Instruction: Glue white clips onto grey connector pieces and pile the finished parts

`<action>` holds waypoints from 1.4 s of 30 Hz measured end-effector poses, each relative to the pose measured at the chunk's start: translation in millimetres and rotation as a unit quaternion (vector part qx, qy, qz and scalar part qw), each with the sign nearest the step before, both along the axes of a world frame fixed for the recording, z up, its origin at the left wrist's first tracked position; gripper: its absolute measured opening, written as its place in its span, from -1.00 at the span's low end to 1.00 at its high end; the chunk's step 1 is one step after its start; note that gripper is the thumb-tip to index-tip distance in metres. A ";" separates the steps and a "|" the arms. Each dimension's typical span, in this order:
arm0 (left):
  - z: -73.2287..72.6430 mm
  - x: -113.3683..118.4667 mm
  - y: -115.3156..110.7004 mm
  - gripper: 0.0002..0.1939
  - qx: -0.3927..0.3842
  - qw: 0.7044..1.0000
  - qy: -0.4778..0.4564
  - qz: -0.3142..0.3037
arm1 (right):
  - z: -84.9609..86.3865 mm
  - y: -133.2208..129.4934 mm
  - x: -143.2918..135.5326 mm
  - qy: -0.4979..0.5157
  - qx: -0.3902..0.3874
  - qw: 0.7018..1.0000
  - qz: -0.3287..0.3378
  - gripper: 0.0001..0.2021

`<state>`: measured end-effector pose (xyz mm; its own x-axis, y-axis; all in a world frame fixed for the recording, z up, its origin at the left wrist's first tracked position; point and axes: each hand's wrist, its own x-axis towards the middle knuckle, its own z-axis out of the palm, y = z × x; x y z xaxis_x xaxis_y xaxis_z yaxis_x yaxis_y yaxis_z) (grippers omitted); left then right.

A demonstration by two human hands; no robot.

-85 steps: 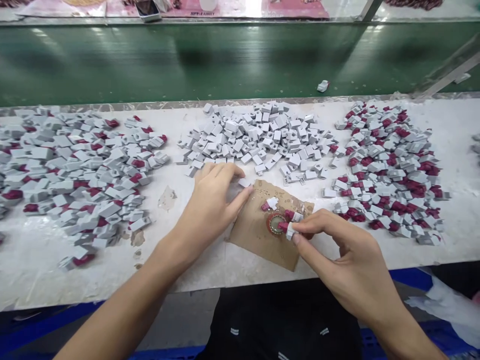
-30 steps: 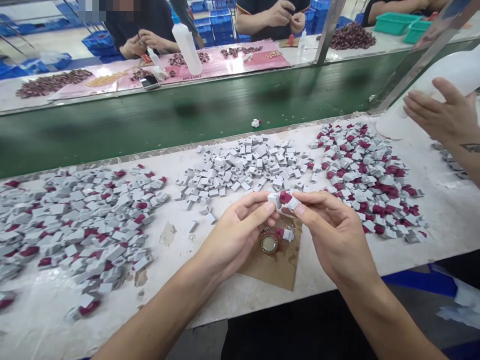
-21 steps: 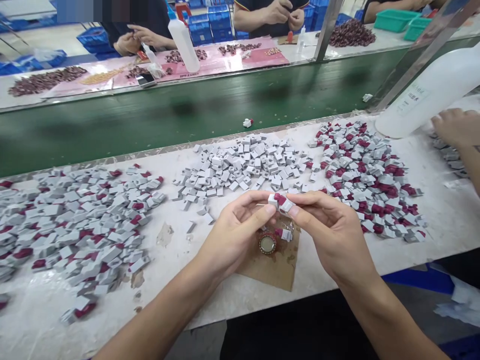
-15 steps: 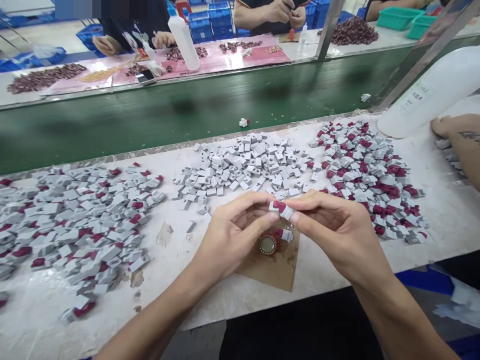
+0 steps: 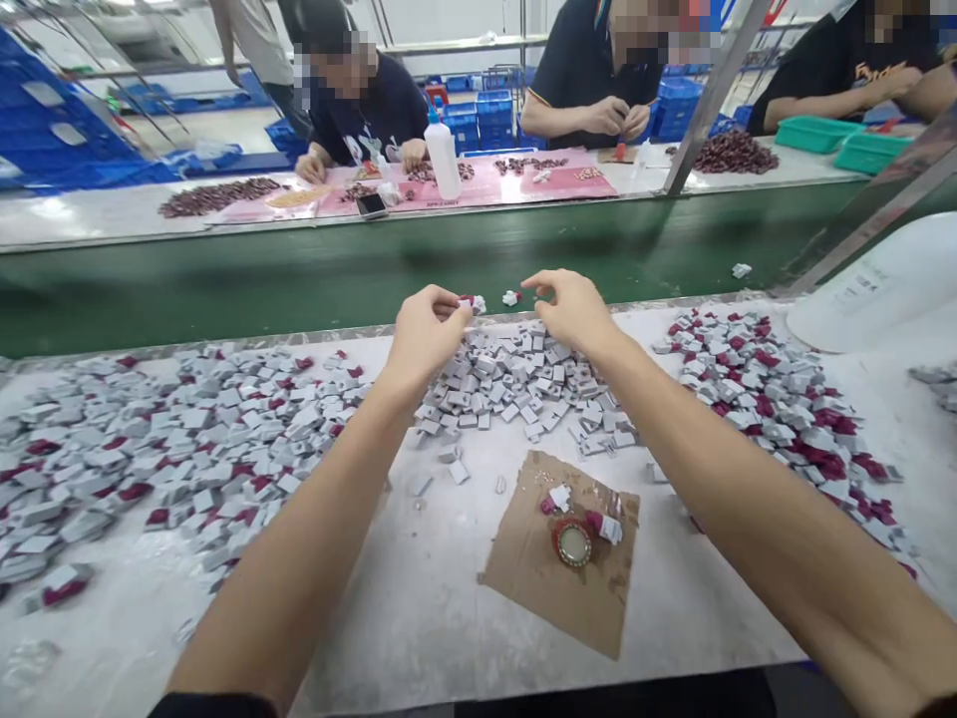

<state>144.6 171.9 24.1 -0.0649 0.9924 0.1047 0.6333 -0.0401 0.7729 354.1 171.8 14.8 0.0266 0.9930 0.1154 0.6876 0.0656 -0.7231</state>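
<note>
1. Across the upper frame, a green belt [image 5: 261,289]; past it, a far bench [image 5: 45,217] and, at upper left, blurred blue crates [image 5: 45,110]; in the lower frame, a white worktable [image 5: 419,618].
2. At centre, left hand [image 5: 428,327], thumb and forefinger pinched on a grey-and-red piece [image 5: 473,303]. Seen against the belt's near edge; partly covered by fingertips, finer shape too small to make out.
3. Right of that, right hand [image 5: 574,307], thumb and forefinger parted, just beside a loose piece [image 5: 511,297] on the belt; undersides of the other fingers hidden.
4. Left heap [image 5: 171,429], cut off at the left edge and partly behind the left forearm [image 5: 299,538]; middle heap [image 5: 515,384], partly behind both hands; right heap [image 5: 778,399], partly behind the right forearm [image 5: 748,479].
5. Below centre, cardboard [image 5: 523,568] bearing a round metal cap [image 5: 574,544] and two small pieces [image 5: 607,529]; inside of the cap hard to read.
6. At the right edge, a large white bottle [image 5: 889,284], cut off, its faint print illegible.
7. At upper centre, a pink sheet [image 5: 515,192]: near-edge lettering blurred, apparently ending in "FAMILY".
8. At upper right, dark shirt [image 5: 829,75] with orange letters, only an initial "F" clear; at upper left of centre, navy shirt [image 5: 389,110], pale lettering unreadable.
</note>
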 end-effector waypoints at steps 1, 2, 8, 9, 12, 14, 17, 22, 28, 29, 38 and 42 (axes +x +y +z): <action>-4.7 -2.2 16.9 -0.91 -0.003 1.000 0.007 0.016 | -2.5 23.3 -9.0 -0.012 -0.007 1.000 0.008 -0.61; -9.2 -3.7 31.7 -0.90 -0.007 1.000 0.015 0.027 | -5.4 43.4 -17.8 -0.022 -0.014 0.999 0.021 -0.67; -26.9 7.3 82.3 -0.86 -0.044 0.997 0.062 0.022 | -21.7 95.0 -35.1 -0.033 -0.042 0.998 0.044 -0.70; -28.6 11.9 87.3 -0.84 -0.054 0.996 0.071 0.016 | -21.8 94.3 -29.1 -0.025 -0.037 0.999 0.032 -0.74; -30.8 26.3 96.5 -0.80 -0.080 0.992 0.097 -0.011 | -14.4 76.5 -0.7 0.021 -0.013 1.000 -0.011 -0.80; -27.6 32.8 94.2 -0.84 -0.093 0.988 0.120 -0.035 | -4.9 49.7 21.3 0.065 -0.005 0.998 -0.024 -0.75; -13.8 32.9 72.1 -0.80 -0.076 0.982 0.156 -0.075 | 7.6 -9.5 50.0 0.157 0.000 0.987 -0.016 -0.72; 5.5 13.7 11.4 -0.78 -0.028 0.946 0.205 -0.250 | 7.3 -107.4 71.9 0.352 0.022 0.933 -0.078 -0.67; -11.3 12.4 -16.1 -0.77 -0.012 0.901 0.311 -0.303 | -2.8 -154.0 65.0 0.508 -0.035 0.854 -0.105 -0.64; -11.6 14.5 -17.9 -0.77 -0.011 0.902 0.313 -0.296 | -2.9 -158.3 63.4 0.523 -0.048 0.844 -0.105 -0.65; 3.6 5.9 -53.0 -0.86 0.093 0.944 0.212 -0.234 | -1.9 -199.9 58.7 0.514 -0.081 0.850 -0.084 -0.68; -5.0 -3.8 -72.6 -0.87 0.145 0.951 0.166 -0.215 | -10.8 -223.1 54.2 0.517 -0.117 0.845 -0.063 -0.71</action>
<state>140.7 99.3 19.0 0.4253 0.8456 0.3227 0.7176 -0.5323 0.4492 408.3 -51.3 4.0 0.1006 0.9670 -0.2342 -0.3296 -0.1897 -0.9248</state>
